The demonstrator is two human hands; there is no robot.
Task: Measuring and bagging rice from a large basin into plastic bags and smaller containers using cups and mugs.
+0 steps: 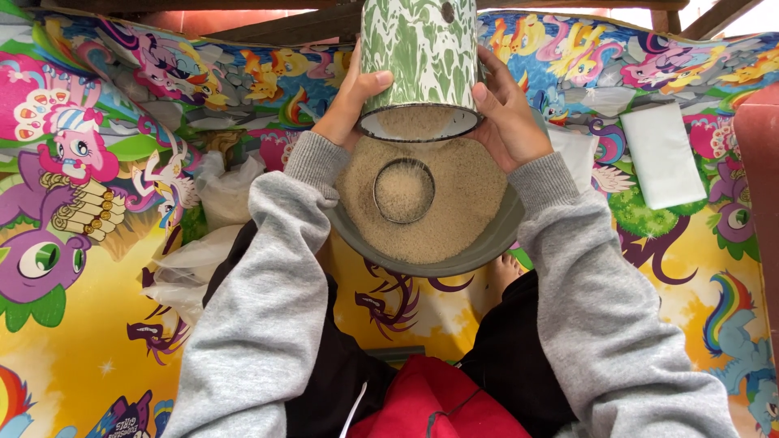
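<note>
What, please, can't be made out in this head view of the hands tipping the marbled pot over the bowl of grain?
- Top of the green-and-white marbled enamel pot: cut off by the upper frame edge.
- Palms of the left hand and right hand: pressed against the pot, hidden.
- Bottom of the grey round bowl: buried under tan grain.
- Depth of the small round metal cup sunk in the grain: hidden.
- White plastic bags: contents not visible.

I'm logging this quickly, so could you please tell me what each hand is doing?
Left hand: closed on the green marbled pot.
Right hand: closed on the same pot.
</note>
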